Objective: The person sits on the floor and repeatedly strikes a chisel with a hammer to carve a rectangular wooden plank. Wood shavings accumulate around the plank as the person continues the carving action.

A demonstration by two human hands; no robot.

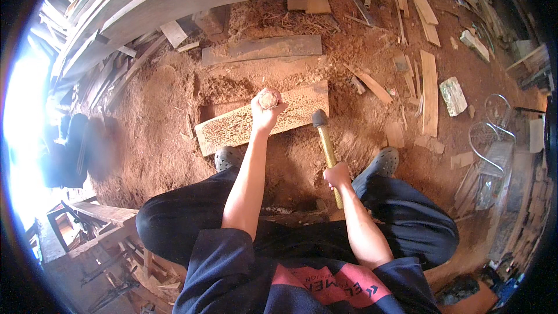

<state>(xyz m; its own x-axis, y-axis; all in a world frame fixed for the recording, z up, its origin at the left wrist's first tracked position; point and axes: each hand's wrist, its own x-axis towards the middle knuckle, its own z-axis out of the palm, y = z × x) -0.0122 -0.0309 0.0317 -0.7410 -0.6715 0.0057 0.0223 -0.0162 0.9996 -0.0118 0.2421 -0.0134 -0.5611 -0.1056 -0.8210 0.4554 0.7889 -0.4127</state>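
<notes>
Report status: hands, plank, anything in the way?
Left hand gripping chisel upright on plank. Right hand holding hammer, head beside plank. Scrap wood around, none on plank.

Blown-out glare at left; warm reddish light — edges bend, perhaps blurred.

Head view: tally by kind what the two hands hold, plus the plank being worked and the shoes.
Hammer, in right hand: 1
Wooden-handled tool, in left hand: 1
Carved plank: 1
Grey clogs: 2
Total: 5
</notes>
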